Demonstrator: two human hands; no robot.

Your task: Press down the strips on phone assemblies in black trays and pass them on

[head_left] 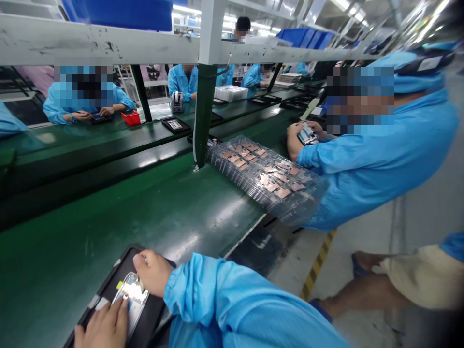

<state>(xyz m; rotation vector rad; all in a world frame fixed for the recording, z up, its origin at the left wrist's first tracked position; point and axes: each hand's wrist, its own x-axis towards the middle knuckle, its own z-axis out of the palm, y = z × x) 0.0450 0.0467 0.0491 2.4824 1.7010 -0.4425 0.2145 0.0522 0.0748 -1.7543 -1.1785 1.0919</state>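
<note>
An opened phone housing (139, 305) with a bright metallic board area lies in a black tray (155, 311) at the lower left of the view. My left hand (105, 325) rests over the housing's near side, its fingers stretched out and the fingertips touching the inside. Over the far right corner of the housing, my right hand (154, 273) is closed with curled fingers. A small pale thing shows just under it, and I cannot make out what it grips. A yellow tab (119, 285) sticks out at the housing's left edge.
Stacked clear plastic trays (268, 176) with copper-coloured parts stand on the green bench (145, 208), beside a green post (202, 116). To the right, a co-worker (362, 150) in blue holds a phone part. A red bin (131, 117) and more workers are across the line.
</note>
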